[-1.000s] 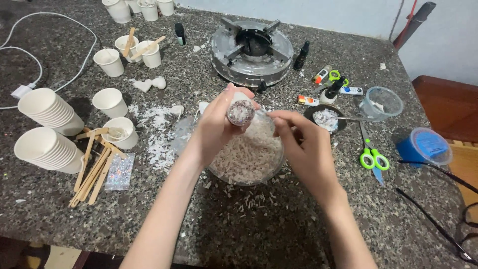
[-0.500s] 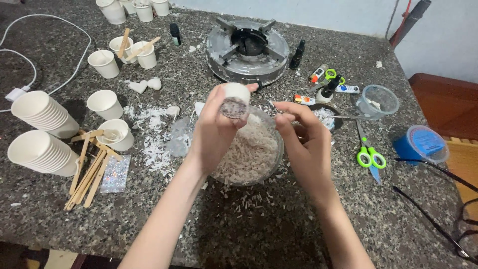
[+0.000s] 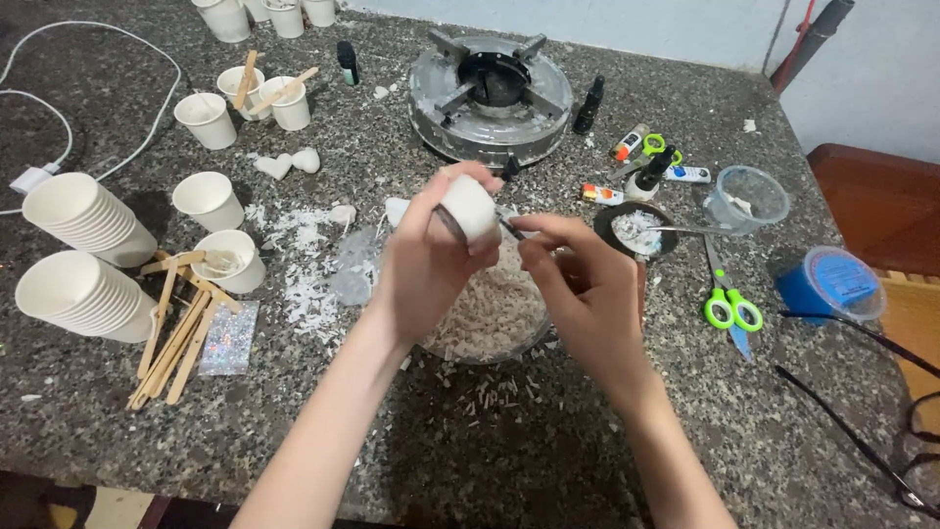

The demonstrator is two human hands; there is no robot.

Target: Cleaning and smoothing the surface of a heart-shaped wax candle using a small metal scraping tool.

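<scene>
- Left hand (image 3: 431, 260) is clamped around a small white paper cup (image 3: 468, 208), tilted mouth-down toward the right, over a clear bowl of pale wax flakes (image 3: 490, 313).
- Right hand (image 3: 587, 289), at 3 o'clock of the cup, is pinched together at the cup's mouth; what it holds, if anything, cannot be told.
- Judgement: the cup's contents are being worked loose at its rim.
- Next move calls for a steady grip, keeping the cup over the bowl.
- Camp stove (image 3: 490, 93) stands at 12 o'clock, green scissors (image 3: 729, 309) at 3 o'clock.

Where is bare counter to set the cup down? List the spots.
Bare: near edge below the glass bowl, between the forearms; also between the green scissors and the glasses. Crowded: left side, with cup stacks and wooden sticks.
</scene>
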